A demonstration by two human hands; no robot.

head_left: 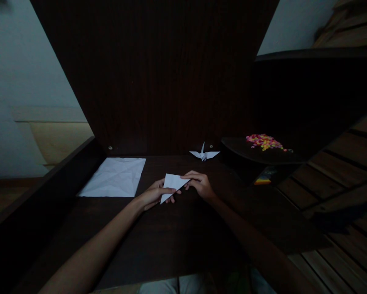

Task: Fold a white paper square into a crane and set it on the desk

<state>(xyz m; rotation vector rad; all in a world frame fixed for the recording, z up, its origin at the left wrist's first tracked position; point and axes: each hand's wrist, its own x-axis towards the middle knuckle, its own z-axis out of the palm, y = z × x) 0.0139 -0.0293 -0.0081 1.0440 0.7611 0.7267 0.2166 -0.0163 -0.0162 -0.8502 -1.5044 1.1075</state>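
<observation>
A white sheet of paper folded into a triangle (172,182) is held between my two hands, above the dark desk. My left hand (155,195) grips its lower left side, thumb on top and fingers underneath. At the triangle's right corner, my right hand (201,184) pinches the paper between thumb and fingers. Behind my right hand a finished white origami crane (204,154) stands with its wings spread. To the left lies a creased white sheet of paper (117,176), spread flat.
A dark back panel (159,81) rises behind the desk (159,241), and a raised side edge (45,179) runs along the left. On the right, a small rounded shelf (236,143) carries a pile of colourful small pieces (265,142). Below it is a rainbow-coloured item (263,181).
</observation>
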